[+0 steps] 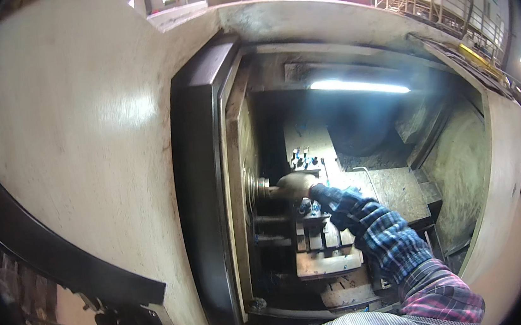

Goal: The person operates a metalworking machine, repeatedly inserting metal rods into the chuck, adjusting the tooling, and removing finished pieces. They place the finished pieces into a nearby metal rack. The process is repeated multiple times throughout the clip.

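Note:
My right hand [296,185], in a pale work glove, reaches into the lathe and is closed around a short round metal workpiece [274,192]. The workpiece points out of the round chuck [254,188] at the left wall of the machine's inside. Part of it is hidden by my fingers. Just behind and below the hand are the tool holders with dark bolts [303,156] on the slotted metal turret [328,263]. A blue plaid sleeve covers my right forearm. My left hand is out of the picture.
A dark sliding door [203,194] stands at the left of the opening, beside a wide cream machine panel [91,123]. A lit tube lamp [360,86] hangs across the back inside. A thin bent pipe [369,179] rises right of the hand.

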A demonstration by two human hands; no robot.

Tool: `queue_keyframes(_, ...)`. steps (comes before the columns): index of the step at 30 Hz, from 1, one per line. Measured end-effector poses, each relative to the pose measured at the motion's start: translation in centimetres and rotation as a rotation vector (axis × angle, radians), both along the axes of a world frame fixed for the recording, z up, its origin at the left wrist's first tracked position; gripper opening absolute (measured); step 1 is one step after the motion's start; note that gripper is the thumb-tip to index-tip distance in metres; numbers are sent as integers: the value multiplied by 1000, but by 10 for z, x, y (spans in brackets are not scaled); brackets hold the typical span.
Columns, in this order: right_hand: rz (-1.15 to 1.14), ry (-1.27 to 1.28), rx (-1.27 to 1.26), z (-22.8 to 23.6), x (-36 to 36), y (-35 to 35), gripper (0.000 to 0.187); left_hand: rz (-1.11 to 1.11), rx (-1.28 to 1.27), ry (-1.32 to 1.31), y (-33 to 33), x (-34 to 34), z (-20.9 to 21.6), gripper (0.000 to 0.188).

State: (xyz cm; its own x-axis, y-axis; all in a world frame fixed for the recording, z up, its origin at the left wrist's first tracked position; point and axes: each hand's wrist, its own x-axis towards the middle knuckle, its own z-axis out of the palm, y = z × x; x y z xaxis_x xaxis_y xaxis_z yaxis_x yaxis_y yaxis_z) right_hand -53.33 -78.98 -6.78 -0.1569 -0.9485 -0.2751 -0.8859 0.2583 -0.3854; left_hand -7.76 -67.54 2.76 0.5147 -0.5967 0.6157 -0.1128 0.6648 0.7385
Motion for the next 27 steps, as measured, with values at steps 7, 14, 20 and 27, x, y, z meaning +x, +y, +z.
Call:
queue_keyframes(7, 77, 258, -79, -9, 10, 12, 60, 268, 14, -418, -13, 14, -4, 42)
queue_keyframes(14, 102, 271, -79, -5, 12, 12, 51, 513, -90, -658, -15, 28, -25, 38)
queue_keyframes(20, 50, 254, -32, 2, 19, 14, 47, 438, -217, -761, -14, 38, -18, 41)
queue_keyframes(27, -78, 278, -89, -23, 21, 14, 36, 331, -322, -803, -19, 47, -15, 44)
